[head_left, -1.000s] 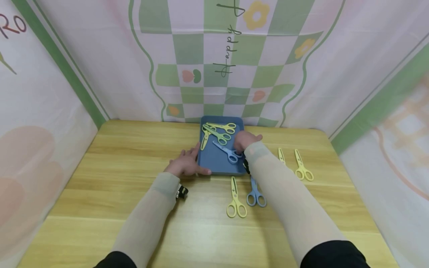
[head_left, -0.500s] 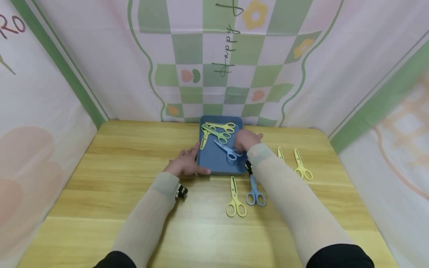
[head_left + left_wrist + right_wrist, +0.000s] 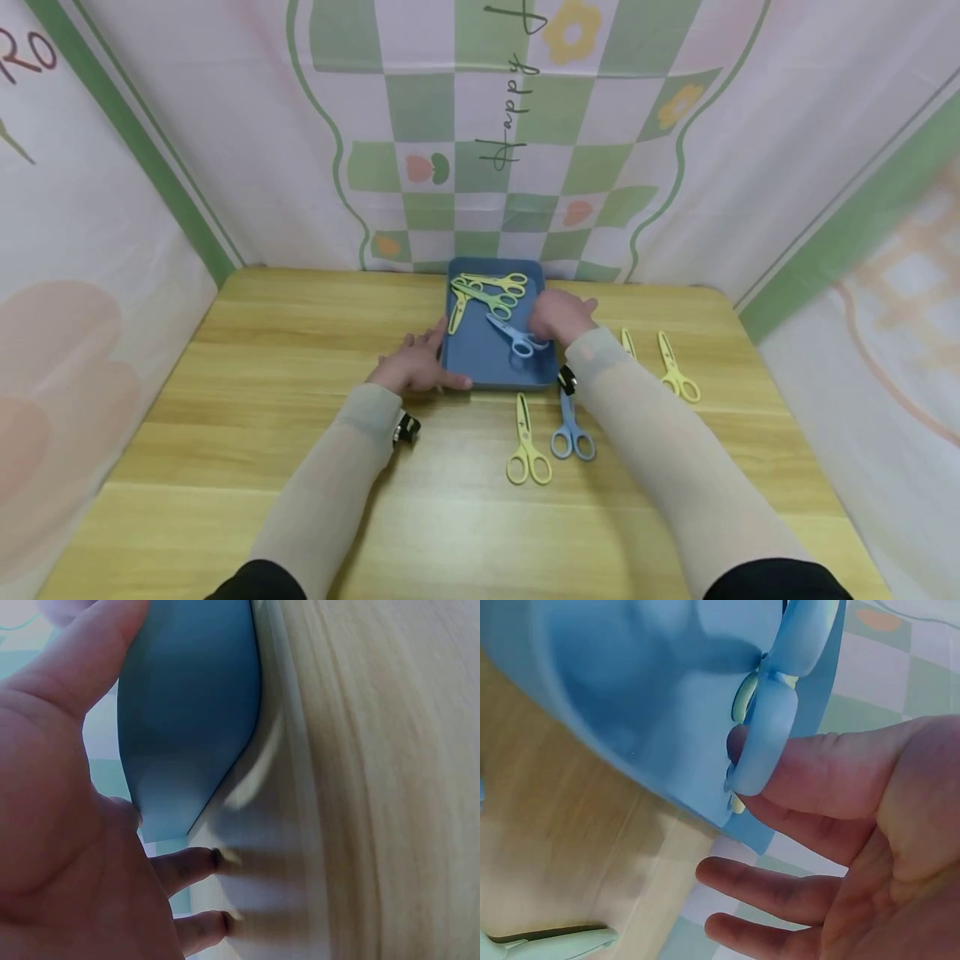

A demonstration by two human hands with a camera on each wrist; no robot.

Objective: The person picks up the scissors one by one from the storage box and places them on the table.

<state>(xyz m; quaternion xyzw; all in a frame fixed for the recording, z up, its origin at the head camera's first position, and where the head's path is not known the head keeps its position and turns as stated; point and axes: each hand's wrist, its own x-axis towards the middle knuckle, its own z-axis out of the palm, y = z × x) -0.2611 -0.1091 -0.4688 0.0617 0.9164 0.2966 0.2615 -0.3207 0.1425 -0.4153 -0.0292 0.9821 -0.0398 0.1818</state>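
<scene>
A blue tray [image 3: 480, 367] stands at the back middle of the table. My left hand [image 3: 416, 365] rests against its left side and near-left corner, fingers straight and spread; in the left wrist view the thumb lies along the tray wall [image 3: 187, 712] and two fingertips touch the table. Over the tray's right side, my right hand [image 3: 558, 315] pinches a handle loop of blue scissors [image 3: 517, 340] between thumb and forefinger, as the right wrist view shows on the loop [image 3: 769, 735]. Their blades point to the back left. Green scissors [image 3: 487, 298] and yellow scissors [image 3: 495, 280] lie behind them.
In front of the tray lie yellow scissors [image 3: 528, 454] and another pair of blue scissors [image 3: 572, 437]. More yellow scissors [image 3: 678, 375] lie to the right, one pair partly hidden by the right sleeve [image 3: 645, 417]. A patterned curtain [image 3: 420, 108] rises behind the table.
My right hand has shifted slightly to the right, and the blue scissors in the tray have moved right with it. My left hand has stayed at the tray.
</scene>
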